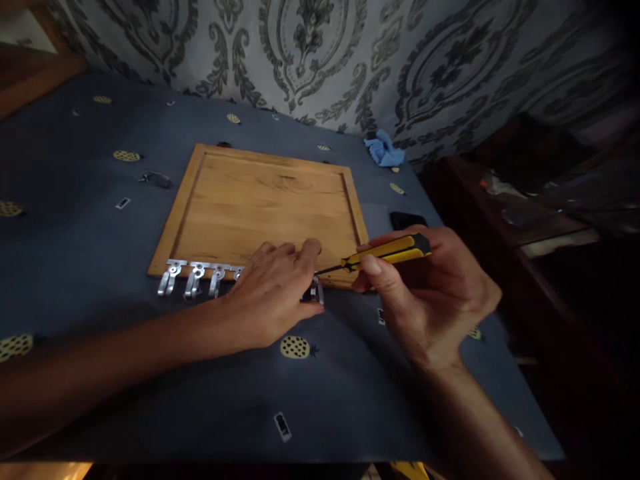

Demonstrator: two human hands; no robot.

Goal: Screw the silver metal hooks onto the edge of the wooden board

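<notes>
So a metal hook rail [198, 269] is sitting along the near edge of a wooden board [270, 207], and the left hand [275, 287] is lying across it, though I can't tell if it's actually gripping. The right hand [425, 300] is grasping a yellow-and-black screwdriver [393, 251], its shaft pointing in beside the left hand's fingers. The board's lying on a blue pineapple-print tablecloth [200, 400], with a crumpled blue rag [385, 150] sitting past its far right corner.

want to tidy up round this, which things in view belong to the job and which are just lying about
In the job:
- screwdriver, in the right hand
- metal hook rail, partly under the left hand
- wooden board

Apparently lying about:
- blue cloth
- dark flat object
</notes>
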